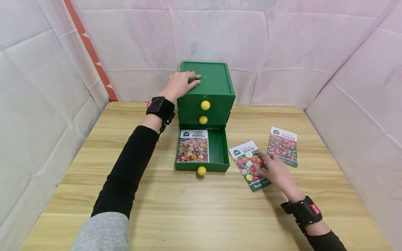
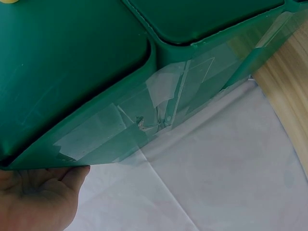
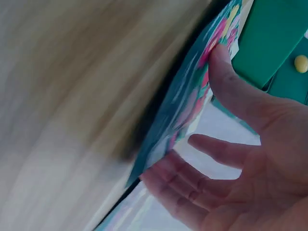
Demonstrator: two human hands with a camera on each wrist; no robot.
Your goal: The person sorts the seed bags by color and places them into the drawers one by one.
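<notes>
Setting: a staged recording booth, not a lived-in room. White creased sheeting [image 1: 282, 52] closes in my wooden counter [image 1: 201, 209] on three sides. I wear a black camera strap [image 1: 160, 106] on each wrist. Only props on the counter: green drawer box [image 1: 213, 87], seed packets [image 1: 282, 146].

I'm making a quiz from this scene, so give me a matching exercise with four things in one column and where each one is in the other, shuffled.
Things:
1. left hand
2. right hand
3. seed packet with the dark label
4. far seed packet

Places:
A. lying inside the open bottom drawer
B. flat on top of the green drawer box
C. on the table, right of everything else
D. on the seed packet nearest the drawer box

Pairs: 1-B, 2-D, 3-A, 4-C
</notes>
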